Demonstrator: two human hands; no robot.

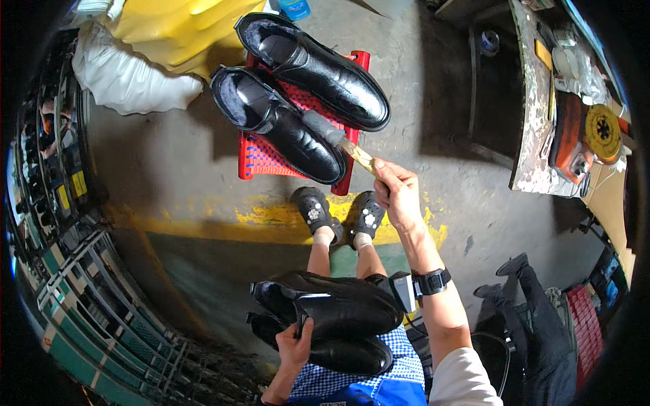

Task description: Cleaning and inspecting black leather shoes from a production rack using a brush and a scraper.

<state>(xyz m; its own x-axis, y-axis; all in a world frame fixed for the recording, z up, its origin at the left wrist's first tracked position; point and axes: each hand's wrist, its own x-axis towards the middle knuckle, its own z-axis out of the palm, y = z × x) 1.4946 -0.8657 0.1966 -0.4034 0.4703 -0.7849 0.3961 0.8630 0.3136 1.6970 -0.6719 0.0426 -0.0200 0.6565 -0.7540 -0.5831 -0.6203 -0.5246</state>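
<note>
My right hand [397, 189] grips the light wooden handle of a brush [323, 127], whose grey head lies on the upper of a glossy black shoe [298, 139]. That shoe and a second black shoe [335, 78] sit side by side on a red woven stool [261, 154], toes pointing right and toward me. Two more black shoes lie across my lap. My left hand [296, 345] pinches the side edge of the upper one [352, 308]; the lower one [349, 355] is partly covered by it.
A yellow sheet [179, 30] and a white sack [132, 74] lie at the far left. Metal racks [108, 304] stand along the left. To the right is a worn workbench [535, 101] with an orange machine [572, 139] and a yellow disc. Dark clothing [542, 338] hangs or lies at the lower right.
</note>
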